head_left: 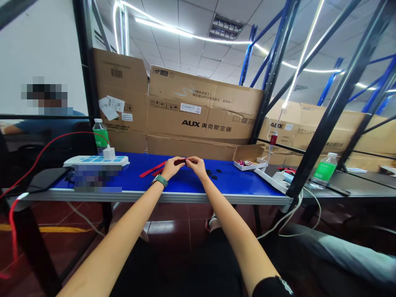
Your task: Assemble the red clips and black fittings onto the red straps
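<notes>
My left hand [172, 167], with a green-banded watch [160, 180] on its wrist, is raised over the blue tabletop [182, 185]. My right hand [196, 165] meets it, fingertips nearly touching. Both hands are closed in a pinch around something small and dark, mostly hidden by the fingers; its kind does not show. Red strips [152, 169] lie flat on the table just left of my left hand, one running partly behind it. Beside my right hand, several small black pieces [212, 175] are scattered on the blue surface.
An open cardboard box [248, 165] with small colourful items stands at the back right. White power strips [72, 161] and a bottle [100, 138] are on the left; another bottle [324, 171] stands right. Cardboard panels [204, 111] wall the back. A person [49, 123] sits at left.
</notes>
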A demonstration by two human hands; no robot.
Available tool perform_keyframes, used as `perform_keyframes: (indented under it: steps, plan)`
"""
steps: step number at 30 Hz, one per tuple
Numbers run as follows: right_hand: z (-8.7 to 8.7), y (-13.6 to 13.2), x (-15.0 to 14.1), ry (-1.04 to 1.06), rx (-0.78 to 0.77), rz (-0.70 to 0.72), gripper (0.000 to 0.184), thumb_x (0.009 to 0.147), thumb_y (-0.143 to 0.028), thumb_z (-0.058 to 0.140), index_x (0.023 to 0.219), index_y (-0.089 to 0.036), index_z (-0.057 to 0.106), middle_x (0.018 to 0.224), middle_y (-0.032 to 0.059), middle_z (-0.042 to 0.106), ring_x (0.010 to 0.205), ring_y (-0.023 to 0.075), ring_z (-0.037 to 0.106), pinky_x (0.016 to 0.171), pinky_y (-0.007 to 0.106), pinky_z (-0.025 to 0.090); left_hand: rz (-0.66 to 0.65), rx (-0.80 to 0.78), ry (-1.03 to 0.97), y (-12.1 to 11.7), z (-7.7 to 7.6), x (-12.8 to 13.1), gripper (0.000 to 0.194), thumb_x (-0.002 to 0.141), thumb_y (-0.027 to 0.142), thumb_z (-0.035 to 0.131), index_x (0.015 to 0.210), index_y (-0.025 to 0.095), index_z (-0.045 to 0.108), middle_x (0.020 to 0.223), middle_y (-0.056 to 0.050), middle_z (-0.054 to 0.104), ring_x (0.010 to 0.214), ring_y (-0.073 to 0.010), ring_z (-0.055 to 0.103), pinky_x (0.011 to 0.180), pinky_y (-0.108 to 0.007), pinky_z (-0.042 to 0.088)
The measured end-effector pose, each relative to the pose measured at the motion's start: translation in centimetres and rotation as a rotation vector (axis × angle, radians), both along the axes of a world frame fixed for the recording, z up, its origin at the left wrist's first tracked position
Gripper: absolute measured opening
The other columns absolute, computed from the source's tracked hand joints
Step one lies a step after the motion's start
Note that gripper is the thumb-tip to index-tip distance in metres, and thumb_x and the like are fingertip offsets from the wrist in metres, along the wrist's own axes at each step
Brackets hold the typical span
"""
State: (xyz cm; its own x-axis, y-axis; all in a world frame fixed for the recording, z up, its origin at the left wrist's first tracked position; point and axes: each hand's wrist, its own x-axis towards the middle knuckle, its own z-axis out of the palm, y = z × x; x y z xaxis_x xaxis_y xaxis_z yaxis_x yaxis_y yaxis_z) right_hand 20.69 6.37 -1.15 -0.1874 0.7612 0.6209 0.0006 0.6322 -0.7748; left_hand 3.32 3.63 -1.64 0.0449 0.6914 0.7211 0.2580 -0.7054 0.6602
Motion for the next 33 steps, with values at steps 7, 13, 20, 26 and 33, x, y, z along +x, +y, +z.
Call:
perform_keyframes:
  steps: [7, 13, 20, 26, 33]
  plan:
    - [-0.1, 0.1, 0.1, 0.042, -0.060, 0.110, 0.040, 0.069, -0.051, 0.080, 0.090, -0.018, 0.077, 0.075, 0.0039, 0.073, 0.070, 0.0183, 0.069, 0.073, 0.031, 0.057, -0.012, 0.003, -0.049, 0.1, 0.0, -0.1, 0.031, 0.072, 0.030, 0.079, 0.099, 0.016, 0.072, 0.102, -0.012, 0.077, 0.093, -0.0259, 0.073, 0.091, -0.044, 0.057]
    - [0.5, -1.2, 0.2, 0.085, -0.165, 0.193, 0.043, 0.063, -0.049, 0.084, 0.090, -0.018, 0.075, 0.076, 0.0035, 0.073, 0.074, 0.0185, 0.070, 0.076, 0.032, 0.058, -0.002, 0.022, -0.047, -0.2, 0.1, -0.1, 0.027, 0.075, 0.029, 0.076, 0.098, 0.016, 0.072, 0.102, -0.011, 0.077, 0.096, -0.0258, 0.073, 0.092, -0.044, 0.057]
    - [0.9, -1.8, 0.1, 0.071, -0.189, 0.202, 0.042, 0.064, -0.047, 0.084, 0.092, -0.018, 0.073, 0.082, 0.0046, 0.074, 0.078, 0.0189, 0.071, 0.077, 0.033, 0.058, 0.074, 0.038, -0.001, -0.4, 0.2, -0.1, 0.021, 0.075, 0.027, 0.074, 0.094, 0.017, 0.072, 0.098, -0.010, 0.077, 0.091, -0.0252, 0.072, 0.085, -0.040, 0.058]
    - [0.6, -0.9, 0.1, 0.044, -0.164, 0.136, 0.038, 0.062, -0.047, 0.083, 0.082, -0.018, 0.071, 0.070, 0.0028, 0.072, 0.070, 0.0186, 0.069, 0.072, 0.032, 0.058, 0.070, 0.019, 0.018, -1.1, 0.7, 0.1, 0.019, 0.074, 0.029, 0.075, 0.088, 0.017, 0.071, 0.092, -0.008, 0.077, 0.086, -0.0238, 0.072, 0.083, -0.038, 0.058]
    - [0.4, -0.3, 0.8, -0.115, -0.025, 0.011, 0.029, 0.066, -0.046, 0.078, 0.073, -0.018, 0.073, 0.071, 0.0035, 0.072, 0.069, 0.0204, 0.068, 0.071, 0.032, 0.056, 0.043, 0.045, 0.093, -2.0, 0.8, 0.2, 0.017, 0.076, 0.030, 0.075, 0.087, 0.018, 0.072, 0.092, -0.008, 0.076, 0.087, -0.0240, 0.072, 0.086, -0.039, 0.057]
